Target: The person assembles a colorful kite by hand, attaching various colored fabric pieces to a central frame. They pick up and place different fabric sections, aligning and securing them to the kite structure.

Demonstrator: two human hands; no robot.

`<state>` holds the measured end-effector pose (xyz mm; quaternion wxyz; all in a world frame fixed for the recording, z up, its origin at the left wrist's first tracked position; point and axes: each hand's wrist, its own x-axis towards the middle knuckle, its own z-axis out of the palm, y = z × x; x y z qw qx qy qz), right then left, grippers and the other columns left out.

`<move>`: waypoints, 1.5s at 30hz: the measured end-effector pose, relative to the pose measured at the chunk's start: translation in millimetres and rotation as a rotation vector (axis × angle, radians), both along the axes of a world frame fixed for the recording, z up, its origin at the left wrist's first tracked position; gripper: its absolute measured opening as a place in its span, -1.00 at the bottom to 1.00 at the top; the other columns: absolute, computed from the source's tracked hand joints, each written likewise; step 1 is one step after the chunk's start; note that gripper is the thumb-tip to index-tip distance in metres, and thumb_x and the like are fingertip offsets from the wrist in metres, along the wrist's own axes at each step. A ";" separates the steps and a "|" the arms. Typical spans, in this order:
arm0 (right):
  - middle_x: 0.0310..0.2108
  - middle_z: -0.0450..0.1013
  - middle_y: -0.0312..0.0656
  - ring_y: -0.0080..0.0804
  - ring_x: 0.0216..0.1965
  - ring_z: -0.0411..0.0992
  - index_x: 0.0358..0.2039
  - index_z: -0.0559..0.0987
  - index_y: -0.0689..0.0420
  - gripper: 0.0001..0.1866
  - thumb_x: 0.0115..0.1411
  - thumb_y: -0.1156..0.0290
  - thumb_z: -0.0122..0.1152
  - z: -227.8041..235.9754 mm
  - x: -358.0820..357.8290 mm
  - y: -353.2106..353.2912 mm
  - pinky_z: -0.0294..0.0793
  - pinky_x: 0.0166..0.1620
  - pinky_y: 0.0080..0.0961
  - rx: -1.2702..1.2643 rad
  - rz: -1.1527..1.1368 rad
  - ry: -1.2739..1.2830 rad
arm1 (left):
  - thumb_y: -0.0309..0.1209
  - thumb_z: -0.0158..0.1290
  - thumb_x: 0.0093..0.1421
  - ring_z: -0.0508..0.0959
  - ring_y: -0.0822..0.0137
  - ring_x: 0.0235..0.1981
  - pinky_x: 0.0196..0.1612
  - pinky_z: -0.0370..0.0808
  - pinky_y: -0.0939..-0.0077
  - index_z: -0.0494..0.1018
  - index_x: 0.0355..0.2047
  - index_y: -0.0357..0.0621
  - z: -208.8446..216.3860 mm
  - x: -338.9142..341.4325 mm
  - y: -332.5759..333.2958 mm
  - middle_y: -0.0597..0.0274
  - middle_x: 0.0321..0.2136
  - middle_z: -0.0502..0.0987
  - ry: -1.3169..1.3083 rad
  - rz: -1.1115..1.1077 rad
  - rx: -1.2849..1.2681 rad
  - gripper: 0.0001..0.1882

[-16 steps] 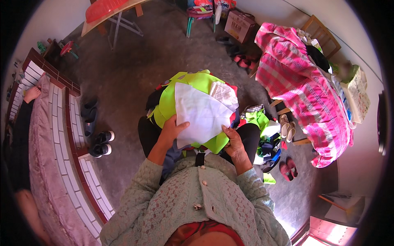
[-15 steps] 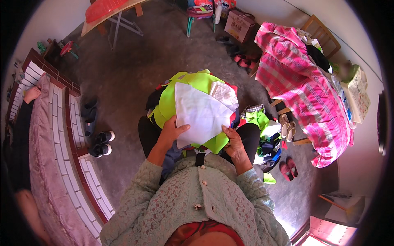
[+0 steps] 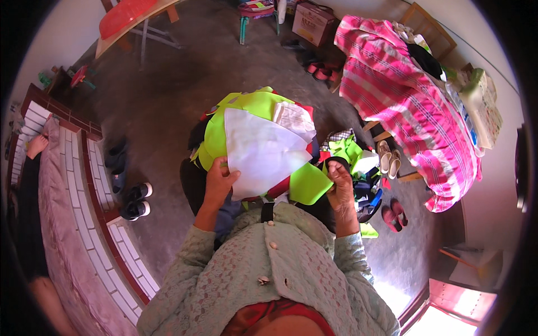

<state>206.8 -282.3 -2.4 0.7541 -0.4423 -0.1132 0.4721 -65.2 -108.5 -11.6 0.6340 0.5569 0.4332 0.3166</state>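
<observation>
A white piece of cloth (image 3: 263, 154) lies across the bundle on my lap. My left hand (image 3: 219, 182) pinches its lower left edge between thumb and fingers. To the right, my right hand (image 3: 341, 190) is closed at the corner of a bright green cloth piece (image 3: 310, 183), apart from the white one. Beneath and behind are more yellow-green cloth pieces (image 3: 216, 134), with bits of red and black showing. A small folded whitish cloth (image 3: 294, 119) rests on top at the far right of the bundle.
A heap of mixed cloth scraps (image 3: 358, 162) lies on the floor at right, beside beige shoes (image 3: 388, 159). A pink plaid cloth (image 3: 392, 101) covers furniture beyond. Black sneakers (image 3: 136, 201) stand at left, near a tiled ledge where another person's hand (image 3: 37, 145) rests.
My right hand has left the white cloth's right edge and moved right, and more of the green piece shows beside it. My left hand keeps its hold. The whole view has shifted slightly.
</observation>
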 end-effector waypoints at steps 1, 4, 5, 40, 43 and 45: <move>-0.57 0.27 -0.48 -0.75 -0.65 0.14 -0.23 0.46 0.12 -0.80 0.15 0.37 0.19 5.9 2.8 -1.7 0.12 -0.59 -0.84 0.005 -0.051 -0.023 | -0.58 0.11 0.00 0.50 0.47 -0.45 -0.35 0.43 0.58 0.27 -0.09 -0.30 -1.0 -1.0 0.9 0.19 -0.47 0.54 0.063 -0.004 0.062 -0.57; -0.63 0.13 -0.52 -0.74 -0.63 0.05 -0.25 0.47 0.10 -0.78 0.12 0.33 0.23 27.7 11.1 -2.8 0.06 -0.54 -0.82 0.069 -0.163 -0.072 | -0.58 0.11 -0.01 0.47 0.49 -0.51 -0.39 0.41 0.60 0.26 -0.09 -0.27 0.0 -7.5 5.3 0.20 -0.54 0.52 0.210 0.002 0.159 -0.55; -0.64 0.12 -0.52 -0.74 -0.63 0.06 -0.24 0.47 0.10 -0.76 0.11 0.32 0.24 33.9 14.0 -4.3 0.08 -0.53 -0.81 0.102 -0.151 -0.068 | -0.57 0.12 -0.03 0.45 0.51 -0.54 -0.40 0.40 0.61 0.26 -0.08 -0.25 -1.6 -10.0 8.5 0.21 -0.57 0.51 0.179 0.004 0.159 -0.53; -0.49 0.36 -0.20 -0.20 -0.48 0.43 -0.42 0.57 0.08 -0.83 -0.11 0.45 0.29 75.0 -21.3 59.0 0.45 -0.41 -0.33 -0.230 0.111 -1.773 | -0.42 0.19 -0.07 0.45 0.15 -0.47 -0.34 0.37 0.31 0.41 -0.50 -0.09 80.9 86.1 -1.7 0.21 -0.59 0.44 0.142 -0.318 1.064 -0.84; -0.44 0.36 -0.20 -0.22 -0.38 0.40 -0.52 0.54 0.12 -0.87 -0.12 0.40 0.29 82.2 -10.2 88.1 0.42 -0.36 -0.33 -0.156 -0.123 -1.914 | -0.43 0.16 -0.07 0.46 0.15 -0.52 -0.44 0.37 0.28 0.42 -0.50 -0.06 94.2 101.8 31.7 0.20 -0.65 0.42 0.181 -0.254 1.289 -0.87; -0.36 0.37 -0.24 -0.24 -0.30 0.35 -0.51 0.52 0.07 -0.88 -0.12 0.41 0.25 91.5 -3.5 107.7 0.34 -0.29 -0.34 -0.131 -0.273 -2.010 | -0.50 0.10 -0.07 0.47 0.17 -0.45 -0.29 0.37 0.26 0.41 -0.51 -0.09 119.7 111.3 54.4 0.20 -0.59 0.44 0.187 -0.207 1.511 -0.91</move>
